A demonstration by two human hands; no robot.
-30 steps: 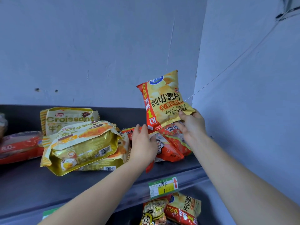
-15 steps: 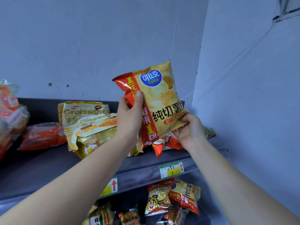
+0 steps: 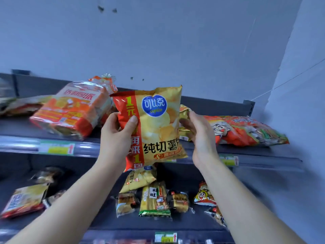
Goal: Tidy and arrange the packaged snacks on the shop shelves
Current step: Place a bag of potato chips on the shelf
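A yellow and red potato chip bag (image 3: 158, 127) is upright in front of the upper shelf (image 3: 263, 155), its printed front facing me. My left hand (image 3: 116, 136) grips its left edge, thumb on the red stripe. My right hand (image 3: 202, 138) cups the right edge with its fingers curled behind the bag. A gold pack (image 3: 183, 111) shows just behind those fingers, mostly hidden.
On the upper shelf, a large orange bread pack (image 3: 73, 110) lies left and a long red-orange snack bag (image 3: 242, 131) lies right. The lower shelf (image 3: 123, 224) holds several small packs, among them a yellow-green cracker pack (image 3: 154, 198). A wall (image 3: 299, 76) closes the right side.
The chip bag came off the shelf and down toward me, turning upright. My left hand left the shelf packs and gripped its left edge. My right hand slid from the bottom corner up the right edge.
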